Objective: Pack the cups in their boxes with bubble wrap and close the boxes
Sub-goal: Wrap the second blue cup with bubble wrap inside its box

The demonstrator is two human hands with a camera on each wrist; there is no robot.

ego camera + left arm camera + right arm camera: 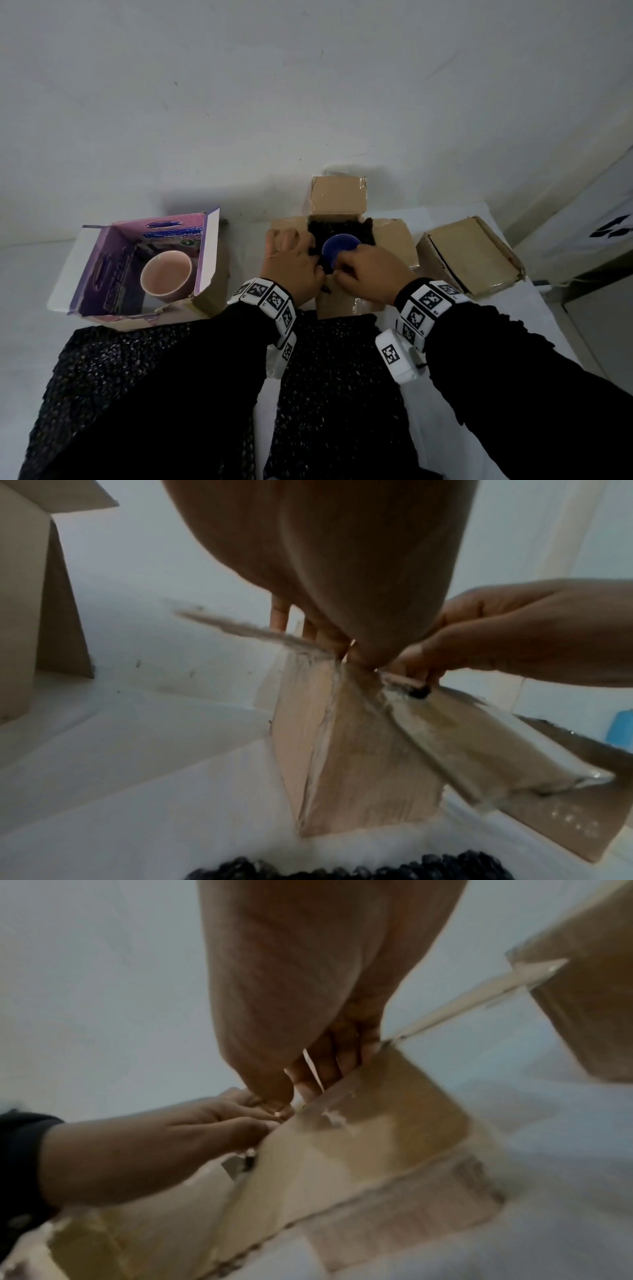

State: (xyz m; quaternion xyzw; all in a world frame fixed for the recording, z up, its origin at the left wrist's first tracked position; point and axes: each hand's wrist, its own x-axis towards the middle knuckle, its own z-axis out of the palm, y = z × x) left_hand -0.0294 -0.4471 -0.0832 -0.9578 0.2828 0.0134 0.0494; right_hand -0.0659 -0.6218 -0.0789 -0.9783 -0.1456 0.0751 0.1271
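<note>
Head view: three boxes (471, 255), two cups (166, 275) (one blue); both hands (291, 265) pinching wrap (342, 226).

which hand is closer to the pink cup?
Left. The left hand is at the brown box's left edge, on the side toward the pink cup. The right hand is at that box's near edge, farther away.

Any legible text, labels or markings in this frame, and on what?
Purple box: printed blue lettering on its inner flap, too blurred to read.
Wrist bands: black-and-white square marker codes, no words.
White surface at right: dark marks, unreadable.
Nothing legible elsewhere.
</note>
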